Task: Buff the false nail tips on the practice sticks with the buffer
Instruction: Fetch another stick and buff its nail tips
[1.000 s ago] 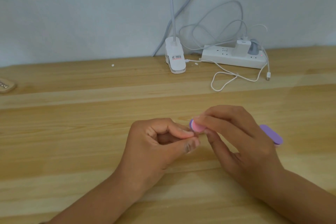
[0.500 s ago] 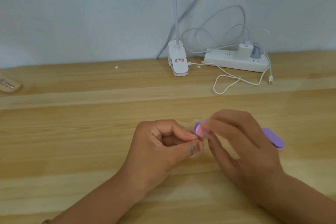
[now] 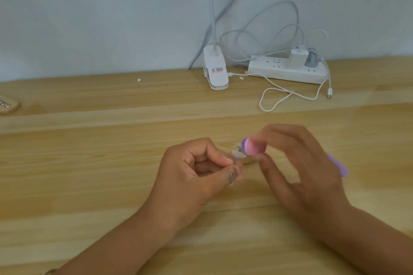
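Note:
My left hand (image 3: 196, 174) has its fingers curled, pinching a thin practice stick between thumb and forefinger. A clear false nail tip (image 3: 238, 154) shows at the stick's end, just right of my fingertips. My right hand (image 3: 299, 169) grips the buffer (image 3: 252, 146), a purple block with a pink face. Its near end sits over the nail tip and its far end (image 3: 337, 164) pokes out behind my hand. The right hand is blurred with motion. Most of the stick is hidden inside my left hand.
The wooden table (image 3: 89, 163) runs to a pale wall. At the back stand a white clip lamp base (image 3: 215, 71), a white power strip (image 3: 286, 70) with plugs, and a looped white cable (image 3: 277, 98). A tan object (image 3: 7, 105) lies at the left edge.
The buffer's pink end has slid right along the nail tip, uncovering the clear tip. My left hand stays in place. The camera has tilted slightly.

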`<state>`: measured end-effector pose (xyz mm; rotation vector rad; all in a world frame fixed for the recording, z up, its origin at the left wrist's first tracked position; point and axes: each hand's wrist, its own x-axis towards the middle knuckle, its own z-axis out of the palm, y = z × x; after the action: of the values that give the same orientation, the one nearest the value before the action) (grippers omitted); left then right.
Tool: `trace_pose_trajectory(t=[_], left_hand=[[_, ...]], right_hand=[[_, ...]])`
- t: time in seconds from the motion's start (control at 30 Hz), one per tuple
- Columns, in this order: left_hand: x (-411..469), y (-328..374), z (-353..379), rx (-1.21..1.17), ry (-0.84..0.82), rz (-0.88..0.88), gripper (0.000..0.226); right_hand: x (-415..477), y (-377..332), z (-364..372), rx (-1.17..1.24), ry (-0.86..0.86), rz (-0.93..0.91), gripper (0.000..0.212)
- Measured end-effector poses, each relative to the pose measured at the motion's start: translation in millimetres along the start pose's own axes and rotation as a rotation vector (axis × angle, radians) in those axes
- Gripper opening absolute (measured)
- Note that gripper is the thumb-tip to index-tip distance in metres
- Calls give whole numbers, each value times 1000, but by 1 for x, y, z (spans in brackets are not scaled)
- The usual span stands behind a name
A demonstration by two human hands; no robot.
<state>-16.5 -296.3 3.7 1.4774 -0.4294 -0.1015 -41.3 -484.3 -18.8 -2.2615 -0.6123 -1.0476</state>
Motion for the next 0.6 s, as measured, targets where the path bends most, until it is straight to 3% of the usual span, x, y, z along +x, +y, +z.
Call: trace_pose_trajectory(t=[0.27,0.6], left_hand=[[-1,-2,-1,111,24,56,19],[-1,-1,-1,98,12,29,26]], right_hand=[[-3,1,0,142,-102,-111,30],[-4,1,2,97,-105,-151,28]])
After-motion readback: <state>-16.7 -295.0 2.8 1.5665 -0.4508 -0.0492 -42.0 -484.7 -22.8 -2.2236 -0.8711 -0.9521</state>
